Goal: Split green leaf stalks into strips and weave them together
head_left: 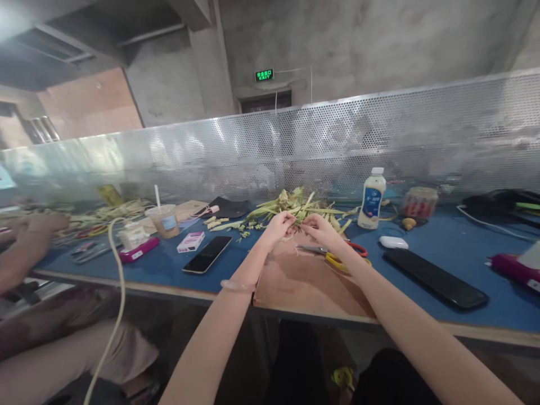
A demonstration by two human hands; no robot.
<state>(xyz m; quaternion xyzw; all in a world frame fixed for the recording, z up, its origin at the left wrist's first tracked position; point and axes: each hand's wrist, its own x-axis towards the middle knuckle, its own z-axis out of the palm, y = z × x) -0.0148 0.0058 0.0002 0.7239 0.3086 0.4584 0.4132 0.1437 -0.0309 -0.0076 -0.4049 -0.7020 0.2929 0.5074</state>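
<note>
My left hand (279,225) and my right hand (319,228) meet over the far end of a brown cardboard sheet (304,281), fingers pinched on a small green leafy stalk (296,224) between them. Just beyond lies a pile of green and pale plant stalks and husks (295,207). Yellow-and-red-handled scissors (341,256) rest on the cardboard beside my right wrist. A clear bangle (237,286) sits on my left forearm.
On the blue table (442,239): a black phone (207,254), small white-pink box (190,242), iced drink cup (164,220), white bottle (372,199), white mouse (393,242), black keyboard (434,278). Another person's arm (21,247) works at left. A perforated metal screen (337,146) backs the table.
</note>
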